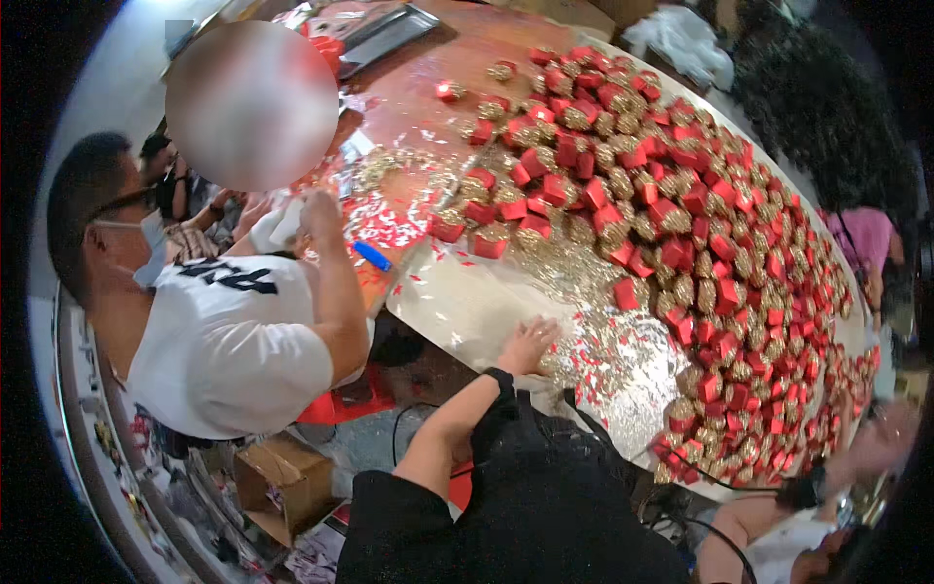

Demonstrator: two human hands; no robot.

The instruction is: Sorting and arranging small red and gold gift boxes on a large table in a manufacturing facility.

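My left hand (530,343) rests palm down on the pale board (467,297) at the table's near edge, fingers stretched out and holding nothing. Its fingertips meet a spread of gold glitter and red and white scraps (608,365). At the far right, my right hand (880,443) is smeared by motion, so its fingers cannot be made out; a dark band (806,489) is round its wrist. Close by lies a large heap of small red and gold pieces (671,209), each a red faceted block with a rough, glittery gold part.
To my left, a co-worker in a white shirt (233,341) works at the same table. A blue pen-like object (372,256) lies among scraps. A dark tray (389,39) sits at the far side, a clear plastic bag (681,44) beyond the heap. A cardboard box (282,482) stands below; black cables (715,530) hang near my right arm.
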